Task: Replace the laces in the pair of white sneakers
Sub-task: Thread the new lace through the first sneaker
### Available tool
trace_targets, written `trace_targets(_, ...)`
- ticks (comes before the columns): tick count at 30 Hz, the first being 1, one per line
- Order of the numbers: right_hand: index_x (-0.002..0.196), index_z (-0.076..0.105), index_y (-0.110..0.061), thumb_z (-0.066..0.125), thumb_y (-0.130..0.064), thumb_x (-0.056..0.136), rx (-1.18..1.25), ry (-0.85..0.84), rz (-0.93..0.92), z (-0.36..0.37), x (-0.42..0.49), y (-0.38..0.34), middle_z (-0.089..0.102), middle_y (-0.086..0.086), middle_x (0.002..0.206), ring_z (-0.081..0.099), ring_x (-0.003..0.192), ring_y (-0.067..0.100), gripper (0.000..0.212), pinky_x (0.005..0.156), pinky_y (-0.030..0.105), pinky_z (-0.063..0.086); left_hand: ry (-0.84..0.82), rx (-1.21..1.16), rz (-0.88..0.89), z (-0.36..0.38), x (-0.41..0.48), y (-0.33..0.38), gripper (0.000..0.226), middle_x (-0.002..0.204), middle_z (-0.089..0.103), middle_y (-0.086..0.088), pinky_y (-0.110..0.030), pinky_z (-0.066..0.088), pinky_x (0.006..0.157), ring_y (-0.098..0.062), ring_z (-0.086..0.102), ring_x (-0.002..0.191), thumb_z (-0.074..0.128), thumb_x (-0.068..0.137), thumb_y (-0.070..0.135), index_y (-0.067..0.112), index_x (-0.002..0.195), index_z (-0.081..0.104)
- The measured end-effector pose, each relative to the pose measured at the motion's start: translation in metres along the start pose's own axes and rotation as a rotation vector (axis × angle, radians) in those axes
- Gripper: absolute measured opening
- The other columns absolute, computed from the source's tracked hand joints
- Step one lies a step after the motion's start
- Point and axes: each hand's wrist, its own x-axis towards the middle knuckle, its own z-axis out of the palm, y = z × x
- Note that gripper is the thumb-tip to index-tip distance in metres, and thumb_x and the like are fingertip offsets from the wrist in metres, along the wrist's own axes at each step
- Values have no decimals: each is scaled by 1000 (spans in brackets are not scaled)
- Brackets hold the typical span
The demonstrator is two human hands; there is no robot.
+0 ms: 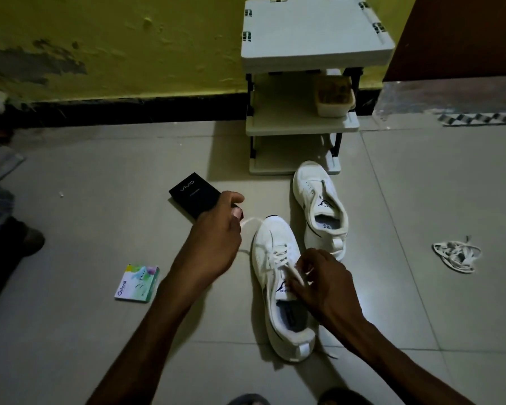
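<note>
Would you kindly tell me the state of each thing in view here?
Near sneaker: partly laced, upright.
Far sneaker: unlaced, upright.
Lace: threaded, one end pinched by left hand.
Right hand: pinching the lace at the eyelets.
Loose laces: heaped on floor.
Black box: closed.

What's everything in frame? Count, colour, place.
near sneaker: 1, white, floor centre, part-laced
far sneaker: 1, white, behind it, unlaced
lace: 1, white, threaded in near sneaker
loose laces: 1 pile, white, floor right
box: 1, black, floor left
packet: 1, white-green, floor left
rack: 1, white, by wall
tub: 1, cream, rack's middle shelf
left hand: pinches lace end
right hand: pinches lace at eyelets
</note>
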Motion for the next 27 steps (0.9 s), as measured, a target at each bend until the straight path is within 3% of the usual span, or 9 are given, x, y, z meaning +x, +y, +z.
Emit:
trace_targets(4, 81, 66, -29, 78, -42, 74, 93, -71, 83, -17, -3, 2, 64, -12, 74, 61, 67, 2, 20, 62, 20, 51, -38, 133, 42, 27, -21, 0, 13, 85, 62, 2, -29, 43, 63, -16, 58, 76, 47, 97, 13, 24, 94, 52)
trace_targets(8, 77, 74, -28, 81, -32, 75, 277, -173, 216, -25, 5, 10, 70, -12, 72, 65, 66, -1, 8, 64, 21, 54, -152, 45, 20, 63, -29, -11, 17, 82, 66, 7, -24, 46, 74, -12, 62, 79, 60, 90, 15, 23, 77, 69)
trace_targets(11, 76, 76, -24, 81, -26, 76, 412, -216, 319, -27, 7, 13, 72, -7, 71, 66, 65, 4, 6, 67, 26, 56, -132, 53, -4, 82, -27, -15, 18, 99, 65, -1, -20, 41, 81, -16, 61, 95, 58, 94, 19, 19, 95, 77)
trace_targets(16, 78, 76, -15, 80, -18, 77, 630, -303, 481, -28, 11, 17, 72, 14, 85, 69, 82, 31, 5, 83, 46, 56, -101, 78, -28, 91, -25, -17, 40, 122, 63, -4, -24, 45, 95, -17, 60, 109, 55, 90, 0, 17, 126, 62)
trace_targets(18, 79, 76, -15, 80, -18, 77, 651, -328, 516, -27, 12, 17, 73, 15, 88, 68, 92, 35, 5, 88, 48, 55, -130, 50, -31, 93, -28, -14, 50, 116, 65, -1, -22, 44, 95, -13, 60, 105, 55, 92, 3, 21, 138, 49)
trace_targets(21, 81, 76, -13, 79, -16, 77, 667, -329, 533, -26, 12, 15, 73, 15, 91, 69, 93, 32, 5, 89, 47, 55, -145, 199, -7, 103, -30, -14, 71, 107, 63, 1, -26, 47, 92, -11, 57, 95, 61, 90, 11, 27, 149, 26)
trace_targets(24, 82, 76, -13, 78, -14, 79, 679, -325, 538, -25, 11, 13, 73, 14, 90, 69, 94, 33, 4, 88, 47, 55, -150, 193, 32, 113, -31, -14, 76, 112, 58, -6, -30, 49, 90, -22, 61, 104, 63, 89, 12, 21, 151, 19)
trace_targets(27, 81, 76, -15, 78, -16, 79, 660, -323, 517, -25, 10, 13, 74, 9, 85, 70, 90, 30, 3, 87, 46, 56, -180, 345, -4, 119, -32, -11, 101, 129, 49, -8, -32, 44, 103, -21, 54, 117, 68, 87, 14, 25, 154, -6)
